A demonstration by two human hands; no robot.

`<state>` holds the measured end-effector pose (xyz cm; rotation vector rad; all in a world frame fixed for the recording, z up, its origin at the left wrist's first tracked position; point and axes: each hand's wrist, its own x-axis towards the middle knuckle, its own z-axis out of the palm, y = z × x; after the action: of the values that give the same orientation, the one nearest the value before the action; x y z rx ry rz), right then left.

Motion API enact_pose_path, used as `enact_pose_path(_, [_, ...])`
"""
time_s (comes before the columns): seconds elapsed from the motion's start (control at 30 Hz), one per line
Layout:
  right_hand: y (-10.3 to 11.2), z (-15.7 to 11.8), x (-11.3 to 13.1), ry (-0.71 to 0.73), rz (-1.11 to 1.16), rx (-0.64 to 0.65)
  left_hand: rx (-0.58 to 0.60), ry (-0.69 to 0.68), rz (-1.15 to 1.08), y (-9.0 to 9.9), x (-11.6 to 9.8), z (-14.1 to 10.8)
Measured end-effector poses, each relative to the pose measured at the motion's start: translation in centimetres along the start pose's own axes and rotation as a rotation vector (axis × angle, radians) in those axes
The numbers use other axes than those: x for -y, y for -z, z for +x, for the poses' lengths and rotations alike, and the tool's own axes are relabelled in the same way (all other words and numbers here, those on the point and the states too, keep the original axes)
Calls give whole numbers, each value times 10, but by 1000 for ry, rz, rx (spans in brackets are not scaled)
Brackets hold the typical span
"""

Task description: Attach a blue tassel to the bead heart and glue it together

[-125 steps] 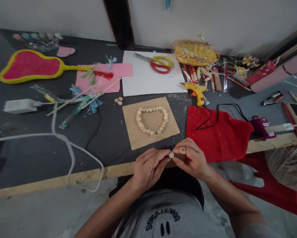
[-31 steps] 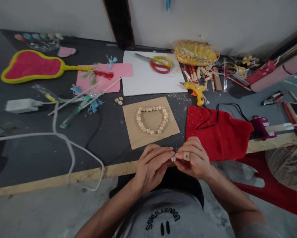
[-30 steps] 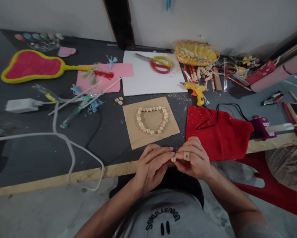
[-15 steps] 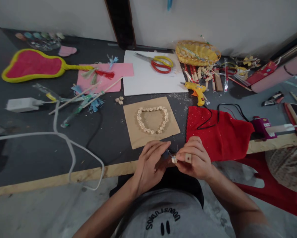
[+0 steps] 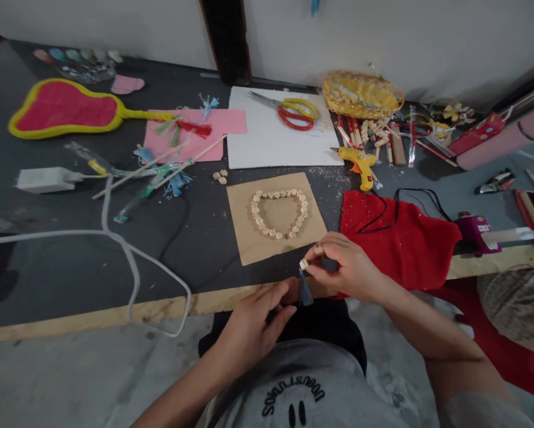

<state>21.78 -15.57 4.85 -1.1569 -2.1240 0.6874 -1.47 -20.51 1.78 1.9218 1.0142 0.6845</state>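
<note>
Head view: the right hand (image 5: 354, 267) grasps a small pale piece (image 5: 303, 264) between thumb and fingertips, near the front edge of the table; a blue tassel (image 5: 305, 289) hangs beneath it. The left hand (image 5: 253, 318) is released, thumb apart from loosely bent fingers; whether its fingertips touch the tassel cannot be told. Just beyond, a brown card (image 5: 244, 232) bears a heart-shaped outline of pale flower pieces (image 5: 303, 205). Red cloth (image 5: 403, 249) adjoins the right forearm, a black cord lying across it. At left, a white cable (image 5: 131, 264) loops over the table edge. Farther back, scissors (image 5: 298, 110) lie on a white board (image 5: 267, 142), with a yellow glue gun (image 5: 358, 163) at its right corner. Shirt (image 5: 294, 380) lettering, inverted, ends "STUDIOS"; its opening letters are uncertain. Markings on the purple box (image 5: 472, 229) are too small to read.
</note>
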Motion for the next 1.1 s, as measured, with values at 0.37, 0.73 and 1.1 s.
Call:
enact_pose_path(0.37, [-26,20,-22,-15,-327,136,-166,-329,519,0,14,15])
enact_pose_path(0.73, [-29,28,-14,68,-525,182,-63,-332,492,-4,19,15])
enact_pose_path(1.1, [-27,24,-12,47,-481,90,-44,-316,445,1,17,14])
